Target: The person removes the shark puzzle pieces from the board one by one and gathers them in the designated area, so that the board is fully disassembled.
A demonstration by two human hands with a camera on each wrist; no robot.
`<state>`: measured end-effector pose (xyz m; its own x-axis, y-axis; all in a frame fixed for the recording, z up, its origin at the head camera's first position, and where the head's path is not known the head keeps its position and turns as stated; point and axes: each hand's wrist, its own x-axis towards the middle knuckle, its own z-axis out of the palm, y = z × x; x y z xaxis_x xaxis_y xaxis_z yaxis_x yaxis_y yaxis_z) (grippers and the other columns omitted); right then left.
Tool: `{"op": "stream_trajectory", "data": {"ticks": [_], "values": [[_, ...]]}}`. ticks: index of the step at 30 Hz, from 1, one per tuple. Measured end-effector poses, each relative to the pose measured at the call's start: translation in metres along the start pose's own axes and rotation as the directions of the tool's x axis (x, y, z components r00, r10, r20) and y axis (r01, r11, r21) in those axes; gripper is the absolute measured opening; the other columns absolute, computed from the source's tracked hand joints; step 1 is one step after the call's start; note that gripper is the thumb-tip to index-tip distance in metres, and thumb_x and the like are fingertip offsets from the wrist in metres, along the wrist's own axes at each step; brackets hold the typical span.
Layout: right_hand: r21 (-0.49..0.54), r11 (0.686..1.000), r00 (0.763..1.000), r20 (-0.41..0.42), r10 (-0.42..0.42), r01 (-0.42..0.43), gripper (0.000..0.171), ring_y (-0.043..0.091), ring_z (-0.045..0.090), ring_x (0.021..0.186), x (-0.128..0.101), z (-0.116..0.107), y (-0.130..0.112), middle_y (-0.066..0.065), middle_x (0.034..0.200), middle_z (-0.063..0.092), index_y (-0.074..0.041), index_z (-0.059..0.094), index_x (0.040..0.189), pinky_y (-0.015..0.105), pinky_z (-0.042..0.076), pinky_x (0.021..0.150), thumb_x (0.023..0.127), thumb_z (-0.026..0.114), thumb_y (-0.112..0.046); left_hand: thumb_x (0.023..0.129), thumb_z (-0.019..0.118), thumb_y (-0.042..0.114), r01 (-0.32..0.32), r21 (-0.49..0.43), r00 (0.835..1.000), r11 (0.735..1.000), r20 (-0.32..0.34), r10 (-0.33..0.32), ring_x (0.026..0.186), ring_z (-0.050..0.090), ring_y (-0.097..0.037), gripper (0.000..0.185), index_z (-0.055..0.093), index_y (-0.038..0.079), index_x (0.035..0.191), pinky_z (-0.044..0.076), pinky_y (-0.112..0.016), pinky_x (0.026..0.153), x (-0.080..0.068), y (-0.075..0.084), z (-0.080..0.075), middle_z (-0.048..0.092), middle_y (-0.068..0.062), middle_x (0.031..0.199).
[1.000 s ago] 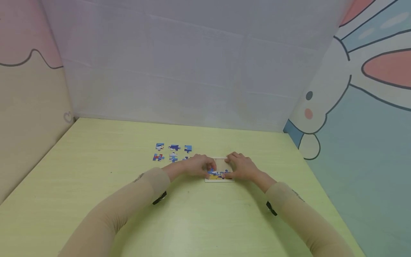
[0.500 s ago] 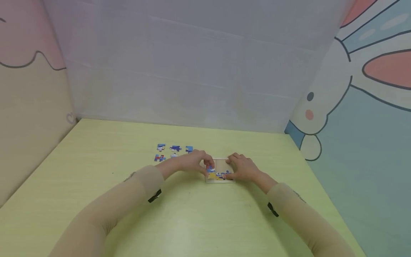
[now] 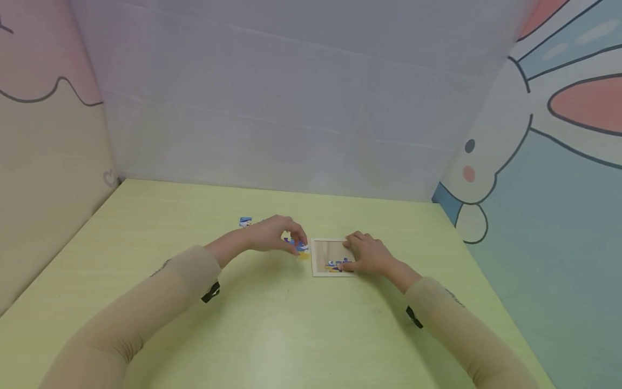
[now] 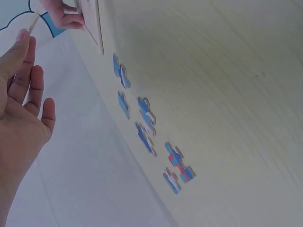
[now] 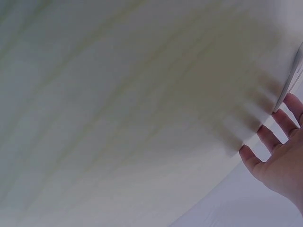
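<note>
My left hand [image 3: 272, 233] pinches a blue, white and yellow puzzle piece [image 3: 302, 248] between thumb and fingers, just left of the puzzle tray [image 3: 320, 274]. In the left wrist view this piece [image 4: 34, 22] shows nearly edge-on. The shallow tray has a pale rim, with a few joined puzzle pieces [image 3: 335, 265] at its lower right. Over the tray's right side rests my right hand [image 3: 370, 254], thumb on those pieces. Its spread fingers [image 5: 268, 139] reach down at the tray's edge in the right wrist view.
Several loose puzzle pieces [image 4: 147, 116] lie in two rows on the table left of the tray, seen clearly in the left wrist view. My left hand hides most of them from the head view. A pale wall [image 3: 272, 108] stands behind the table [image 3: 291, 335].
My left hand has lifted the blue, white and yellow piece from the tray's left side and moved left with it, baring the tray floor there. The right hand stays in place.
</note>
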<state>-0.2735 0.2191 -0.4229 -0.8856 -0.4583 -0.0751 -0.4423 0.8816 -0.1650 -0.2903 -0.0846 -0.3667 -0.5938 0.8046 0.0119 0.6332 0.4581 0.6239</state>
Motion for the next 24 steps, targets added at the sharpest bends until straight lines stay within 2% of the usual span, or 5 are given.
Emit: {"op": "stream_trajectory", "data": {"ticks": [5,10,16,24], "values": [[-0.003,1.0,1.0,-0.003,-0.005,0.005,0.069,0.032,0.048,0.119,0.0,0.003,0.002,0.009,0.133,0.049,-0.012,0.053,0.128,0.055,0.042,0.089,0.079,0.065,-0.059,0.082,0.073,0.025,0.015,-0.009,1.0,1.0,-0.015,-0.015,0.096,0.057,-0.022,0.019,0.068,0.023,0.101,0.042,-0.046,0.09,-0.018,-0.007,-0.009,0.064,0.013,0.091],[-0.012,1.0,1.0,-0.007,-0.009,0.009,0.07,0.033,0.048,0.118,-0.001,0.003,0.002,0.01,0.133,0.05,-0.011,0.053,0.128,0.055,0.042,0.089,0.079,0.065,-0.059,0.083,0.072,0.021,0.074,-0.025,0.997,0.997,-0.034,-0.074,0.097,0.056,-0.024,0.019,0.068,0.024,0.101,0.042,-0.048,0.091,-0.038,-0.02,-0.013,0.063,0.013,0.092],[-0.005,1.0,1.0,-0.007,-0.019,0.019,0.069,0.033,0.048,0.118,-0.002,0.002,0.002,0.01,0.133,0.049,-0.011,0.052,0.128,0.056,0.042,0.089,0.079,0.064,-0.059,0.083,0.072,0.017,0.166,-0.057,0.985,0.985,-0.033,-0.168,0.092,0.057,-0.015,0.019,0.068,0.023,0.101,0.045,-0.039,0.083,-0.064,-0.04,-0.015,0.064,0.011,0.091],[-0.015,1.0,1.0,-0.008,-0.022,0.022,0.069,0.032,0.049,0.117,-0.001,0.004,0.005,0.009,0.133,0.049,-0.012,0.052,0.127,0.053,0.043,0.088,0.079,0.062,-0.062,0.084,0.07,0.014,0.226,-0.056,0.974,0.972,0.008,-0.226,0.087,0.056,-0.012,0.019,0.069,0.021,0.103,0.045,-0.03,0.076,-0.086,-0.076,-0.012,0.064,0.009,0.089]]}}
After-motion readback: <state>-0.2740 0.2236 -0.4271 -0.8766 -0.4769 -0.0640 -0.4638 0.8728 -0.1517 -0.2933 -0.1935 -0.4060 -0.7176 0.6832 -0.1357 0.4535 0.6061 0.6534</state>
